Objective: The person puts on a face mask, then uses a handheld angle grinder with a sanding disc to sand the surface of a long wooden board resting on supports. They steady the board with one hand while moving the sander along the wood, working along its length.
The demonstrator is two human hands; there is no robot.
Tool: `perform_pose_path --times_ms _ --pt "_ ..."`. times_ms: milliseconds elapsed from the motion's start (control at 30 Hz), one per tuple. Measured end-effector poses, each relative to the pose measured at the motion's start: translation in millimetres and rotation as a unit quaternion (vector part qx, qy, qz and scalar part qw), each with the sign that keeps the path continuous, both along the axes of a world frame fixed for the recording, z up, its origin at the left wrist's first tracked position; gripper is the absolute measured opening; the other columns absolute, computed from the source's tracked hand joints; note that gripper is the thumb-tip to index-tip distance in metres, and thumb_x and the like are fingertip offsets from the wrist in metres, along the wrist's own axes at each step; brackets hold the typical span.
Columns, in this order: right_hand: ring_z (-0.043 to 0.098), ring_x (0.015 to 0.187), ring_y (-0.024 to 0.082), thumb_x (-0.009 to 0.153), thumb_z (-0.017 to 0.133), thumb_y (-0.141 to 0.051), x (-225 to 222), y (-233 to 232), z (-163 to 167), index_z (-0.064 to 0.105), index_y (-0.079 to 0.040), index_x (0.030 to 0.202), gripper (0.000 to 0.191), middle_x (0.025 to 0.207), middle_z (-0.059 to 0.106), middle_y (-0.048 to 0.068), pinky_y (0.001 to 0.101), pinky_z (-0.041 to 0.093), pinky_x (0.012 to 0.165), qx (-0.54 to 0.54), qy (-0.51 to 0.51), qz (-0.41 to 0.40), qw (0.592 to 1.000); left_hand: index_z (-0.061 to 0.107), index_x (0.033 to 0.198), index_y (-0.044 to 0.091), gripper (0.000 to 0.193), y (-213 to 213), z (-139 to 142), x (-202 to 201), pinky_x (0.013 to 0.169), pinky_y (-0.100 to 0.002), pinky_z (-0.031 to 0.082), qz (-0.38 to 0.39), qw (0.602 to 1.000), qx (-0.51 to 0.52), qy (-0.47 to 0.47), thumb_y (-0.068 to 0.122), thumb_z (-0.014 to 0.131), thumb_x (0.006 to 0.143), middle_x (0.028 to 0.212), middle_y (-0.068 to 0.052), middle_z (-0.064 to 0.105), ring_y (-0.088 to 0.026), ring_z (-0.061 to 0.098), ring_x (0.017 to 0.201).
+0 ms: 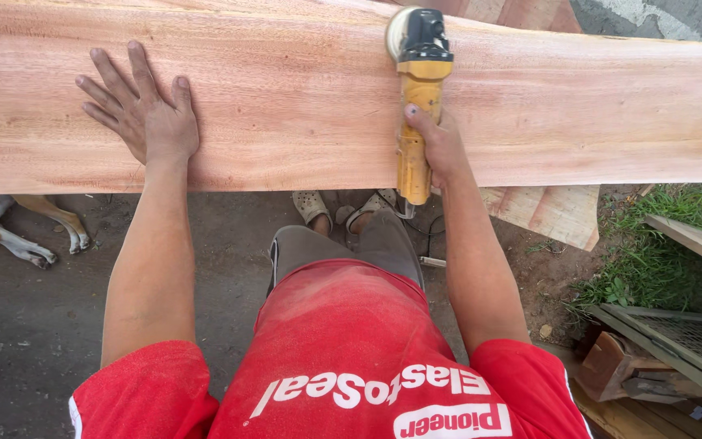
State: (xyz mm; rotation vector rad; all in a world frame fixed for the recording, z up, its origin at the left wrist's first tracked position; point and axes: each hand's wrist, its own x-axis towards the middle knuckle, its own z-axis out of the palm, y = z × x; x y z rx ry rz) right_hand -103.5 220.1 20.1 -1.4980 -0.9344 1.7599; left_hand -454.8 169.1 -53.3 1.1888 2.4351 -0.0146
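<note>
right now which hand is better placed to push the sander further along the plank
Probably the right hand: its fingers are wrapped around the yellow and black handheld power sander, whose disc sits on the long pale reddish wooden plank. The left hand lies flat on the plank, apart from the tool.

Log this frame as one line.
left hand: flat on wide reddish wooden plank | right hand: gripping yellow-black angle grinder, disc on plank | tan dog: lying underneath
</note>
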Motion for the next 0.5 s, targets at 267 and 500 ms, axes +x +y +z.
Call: perform_pose_path --times_ms 267,500 --pt "0.068 0.07 0.019 0.093 0.074 -0.034 95 12 -14 0.056 -0.002 0.118 0.044 0.087 0.066 0.011 0.0338 0.06 0.062 -0.001 -0.016 -0.051 0.999 0.005 0.176 0.033 0.077 5 4 7 0.135 -0.062 -0.008 0.015 1.0 -0.003 0.01 0.066 0.035 0.114 0.18 -0.009 -0.009 -0.043 -0.014 0.162" --pt "0.07 0.07 0.024 0.096 0.071 -0.035 170 19 -23 0.052 -0.002 0.124 0.048 0.088 0.067 0.015 0.039 0.061 0.06 -0.007 -0.02 -0.126 0.992 0.009 0.174 0.031 0.076 14 17 19 0.134 -0.06 -0.007 0.031 0.999 0.011 0.019 0.063 0.037 0.111 0.178 -0.009 -0.009 -0.043 -0.014 0.162"
